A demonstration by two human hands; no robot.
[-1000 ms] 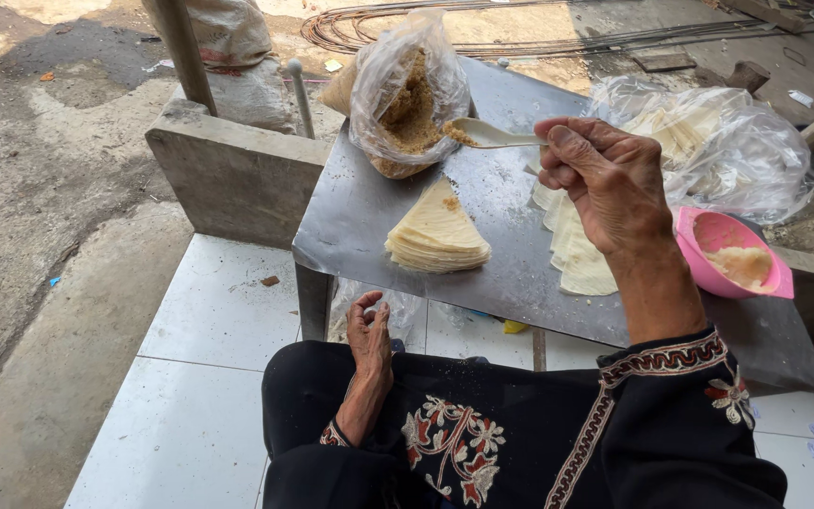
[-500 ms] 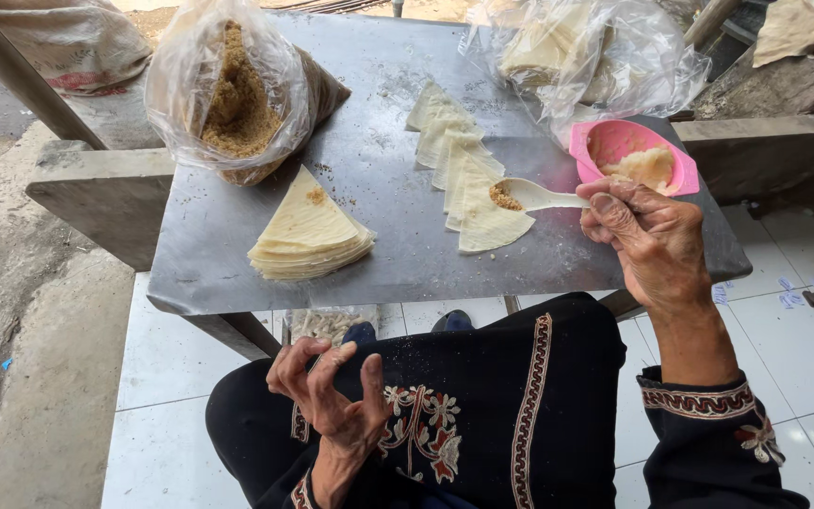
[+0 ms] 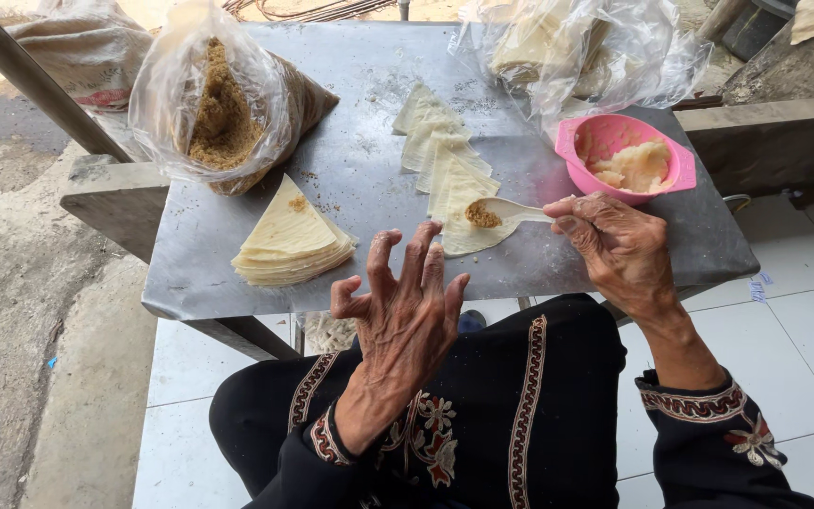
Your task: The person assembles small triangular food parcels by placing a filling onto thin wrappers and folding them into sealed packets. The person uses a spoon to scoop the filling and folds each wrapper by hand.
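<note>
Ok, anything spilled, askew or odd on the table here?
Minor only: brown crumbs lie scattered on the metal table beside the filling bag, some on the wrapper stack. The right hand holds the spoon level.

2 clear plastic bags on the worktop [image 3: 350, 245], 1 sack beyond it

A crumpled clear bag [image 3: 214, 94] of brown crumbly filling sits at the far left of the grey worktop; another clear bag [image 3: 586, 47], holding pale flat sheets, sits at the far right. A whitish sack [image 3: 77, 57] with a reddish patch lies on the ground, far left.
</note>
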